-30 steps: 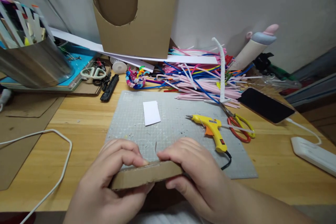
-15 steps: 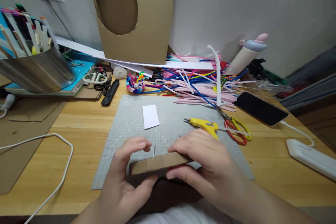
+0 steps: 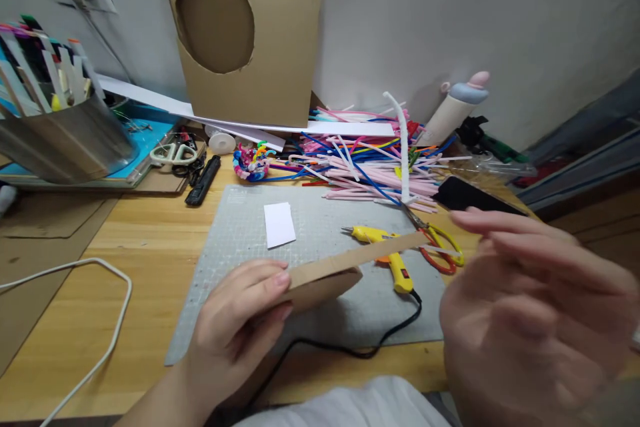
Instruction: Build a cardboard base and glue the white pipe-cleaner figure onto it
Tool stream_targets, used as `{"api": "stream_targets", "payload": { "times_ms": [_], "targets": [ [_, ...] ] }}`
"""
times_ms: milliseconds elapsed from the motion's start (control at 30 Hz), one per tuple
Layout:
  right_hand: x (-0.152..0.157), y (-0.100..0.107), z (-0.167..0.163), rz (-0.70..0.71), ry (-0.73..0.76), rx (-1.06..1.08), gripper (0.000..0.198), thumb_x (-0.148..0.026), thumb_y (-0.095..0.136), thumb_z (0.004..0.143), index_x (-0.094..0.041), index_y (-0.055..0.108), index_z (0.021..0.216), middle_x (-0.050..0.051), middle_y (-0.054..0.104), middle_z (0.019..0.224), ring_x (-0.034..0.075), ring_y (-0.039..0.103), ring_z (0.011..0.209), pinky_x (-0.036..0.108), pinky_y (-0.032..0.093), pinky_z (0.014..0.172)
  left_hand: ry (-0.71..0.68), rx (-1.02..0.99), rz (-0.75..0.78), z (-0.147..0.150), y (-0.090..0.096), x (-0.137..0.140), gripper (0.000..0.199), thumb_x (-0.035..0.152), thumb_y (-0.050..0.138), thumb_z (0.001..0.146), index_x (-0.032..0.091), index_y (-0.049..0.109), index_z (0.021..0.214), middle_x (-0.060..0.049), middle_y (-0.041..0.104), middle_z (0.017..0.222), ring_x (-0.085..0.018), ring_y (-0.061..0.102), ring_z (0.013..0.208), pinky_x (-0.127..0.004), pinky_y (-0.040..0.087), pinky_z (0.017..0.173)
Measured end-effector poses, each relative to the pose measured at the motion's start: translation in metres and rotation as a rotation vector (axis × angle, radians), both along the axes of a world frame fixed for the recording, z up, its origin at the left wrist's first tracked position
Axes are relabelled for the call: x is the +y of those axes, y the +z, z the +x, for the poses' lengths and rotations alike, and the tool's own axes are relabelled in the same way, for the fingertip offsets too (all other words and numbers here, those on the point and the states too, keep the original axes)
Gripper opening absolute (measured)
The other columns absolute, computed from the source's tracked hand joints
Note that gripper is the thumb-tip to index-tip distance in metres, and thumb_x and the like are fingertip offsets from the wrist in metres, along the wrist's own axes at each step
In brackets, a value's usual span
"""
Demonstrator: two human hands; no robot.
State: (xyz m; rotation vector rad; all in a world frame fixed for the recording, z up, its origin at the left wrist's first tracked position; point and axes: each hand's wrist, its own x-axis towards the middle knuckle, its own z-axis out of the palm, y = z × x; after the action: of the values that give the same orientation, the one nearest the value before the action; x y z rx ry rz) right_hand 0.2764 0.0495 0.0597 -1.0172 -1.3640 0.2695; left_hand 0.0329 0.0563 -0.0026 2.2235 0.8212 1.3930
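Note:
My left hand (image 3: 235,323) is closed on a cardboard piece (image 3: 323,295) above the cutting mat. Along its upper edge runs a narrow cardboard strip (image 3: 363,255), whose free end sticks out to the right over the glue gun. My right hand (image 3: 540,307) is raised close to the camera at the right, apart from the strip and blurred. Its fingers are stretched out, and I see nothing in them. Behind the strip lies a yellow glue gun (image 3: 401,273) with a black cord. A small white paper card (image 3: 279,225) rests on the mat.
Beneath lies a grey cutting mat (image 3: 215,293). Scissors with red and yellow handles (image 3: 440,260) and a dark phone (image 3: 470,197) are at the right. Pipe cleaners (image 3: 360,173) pile up behind. A cardboard panel (image 3: 285,47) with a round hole leans on the wall. A white cable (image 3: 120,327) crosses the left.
My right hand has let go of the cardboard and moved right, toward the camera. My left hand has closed on the piece, now tilted with its strip extending right. The view has shifted slightly.

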Motion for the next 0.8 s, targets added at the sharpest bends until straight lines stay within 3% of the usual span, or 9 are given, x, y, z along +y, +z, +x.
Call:
{"api": "stream_targets", "payload": {
  "times_ms": [67, 100, 200, 267, 300, 400, 467, 700, 800],
  "targets": [
    [0.002, -0.01, 0.005, 0.152, -0.183, 0.202, 0.007, -0.028, 0.059, 0.083, -0.025, 0.058, 0.089, 0.004, 0.053, 0.089, 0.026, 0.056, 0.093, 0.042, 0.04, 0.086, 0.042, -0.034, -0.015, 0.0, -0.004, 0.0, 0.061, -0.005, 0.058, 0.076, 0.025, 0.05, 0.128, -0.004, 0.063, 0.116, -0.019, 0.058, 0.11, -0.037, 0.05, 0.094],
    [0.003, -0.016, 0.007, 0.114, -0.194, 0.258, 0.003, -0.023, 0.058, 0.083, -0.024, 0.056, 0.085, 0.003, 0.052, 0.086, 0.022, 0.056, 0.086, 0.039, 0.042, 0.083, 0.064, -0.043, -0.024, -0.001, -0.005, 0.0, 0.06, -0.004, 0.059, 0.076, 0.026, 0.05, 0.127, -0.003, 0.063, 0.116, -0.019, 0.058, 0.11, -0.037, 0.05, 0.095],
    [0.006, -0.037, 0.012, -0.314, 0.017, 0.217, 0.003, -0.023, 0.052, 0.088, -0.023, 0.053, 0.084, 0.002, 0.054, 0.083, 0.018, 0.055, 0.078, 0.035, 0.044, 0.075, 0.132, -0.039, -0.053, -0.002, -0.01, 0.0, 0.057, 0.001, 0.06, 0.078, 0.029, 0.051, 0.127, -0.001, 0.064, 0.117, -0.018, 0.059, 0.11, -0.035, 0.05, 0.096],
    [0.006, -0.05, 0.017, -0.54, 0.137, -0.006, 0.007, -0.028, 0.05, 0.09, -0.023, 0.054, 0.091, 0.004, 0.057, 0.089, 0.02, 0.056, 0.083, 0.037, 0.046, 0.076, 0.193, -0.015, -0.077, -0.003, -0.012, -0.001, 0.054, 0.004, 0.061, 0.08, 0.03, 0.051, 0.126, -0.001, 0.064, 0.118, -0.018, 0.06, 0.109, -0.035, 0.052, 0.095],
    [0.007, -0.056, 0.021, -0.584, 0.141, -0.157, 0.01, -0.029, 0.05, 0.089, -0.023, 0.055, 0.095, 0.006, 0.057, 0.097, 0.021, 0.056, 0.09, 0.039, 0.046, 0.08, 0.222, -0.003, -0.089, -0.004, -0.013, -0.002, 0.053, 0.006, 0.062, 0.08, 0.03, 0.051, 0.126, -0.001, 0.064, 0.119, -0.019, 0.061, 0.109, -0.035, 0.052, 0.094],
    [0.012, -0.072, 0.036, -0.507, -0.038, -0.537, 0.022, -0.03, 0.054, 0.085, -0.021, 0.058, 0.105, 0.012, 0.052, 0.118, 0.028, 0.05, 0.111, 0.049, 0.039, 0.095, 0.281, 0.006, -0.111, -0.004, -0.014, -0.003, 0.048, 0.011, 0.062, 0.082, 0.029, 0.053, 0.124, -0.001, 0.065, 0.119, -0.02, 0.062, 0.109, -0.037, 0.053, 0.095],
    [0.016, -0.082, 0.048, -0.483, -0.155, -0.655, 0.029, -0.032, 0.055, 0.085, -0.018, 0.057, 0.11, 0.015, 0.051, 0.119, 0.031, 0.047, 0.116, 0.052, 0.036, 0.099, 0.29, -0.005, -0.119, -0.003, -0.014, -0.003, 0.046, 0.012, 0.062, 0.082, 0.029, 0.054, 0.124, -0.002, 0.065, 0.119, -0.021, 0.062, 0.11, -0.039, 0.052, 0.097],
    [0.026, -0.107, 0.069, -0.706, -0.133, -0.647, 0.041, -0.026, 0.056, 0.079, -0.016, 0.049, 0.118, 0.015, 0.053, 0.116, 0.029, 0.054, 0.107, 0.046, 0.045, 0.09, 0.191, -0.046, -0.062, 0.002, -0.01, -0.001, 0.05, 0.005, 0.061, 0.08, 0.028, 0.054, 0.124, -0.002, 0.064, 0.122, -0.022, 0.059, 0.116, -0.043, 0.048, 0.102],
    [0.028, -0.109, 0.068, -0.804, -0.14, -0.565, 0.035, -0.021, 0.057, 0.074, -0.018, 0.049, 0.108, 0.01, 0.06, 0.098, 0.025, 0.06, 0.089, 0.041, 0.048, 0.079, 0.154, -0.048, -0.042, 0.002, -0.009, -0.002, 0.052, 0.003, 0.061, 0.079, 0.027, 0.053, 0.125, -0.003, 0.064, 0.122, -0.023, 0.056, 0.119, -0.046, 0.046, 0.104]
  ]
}}
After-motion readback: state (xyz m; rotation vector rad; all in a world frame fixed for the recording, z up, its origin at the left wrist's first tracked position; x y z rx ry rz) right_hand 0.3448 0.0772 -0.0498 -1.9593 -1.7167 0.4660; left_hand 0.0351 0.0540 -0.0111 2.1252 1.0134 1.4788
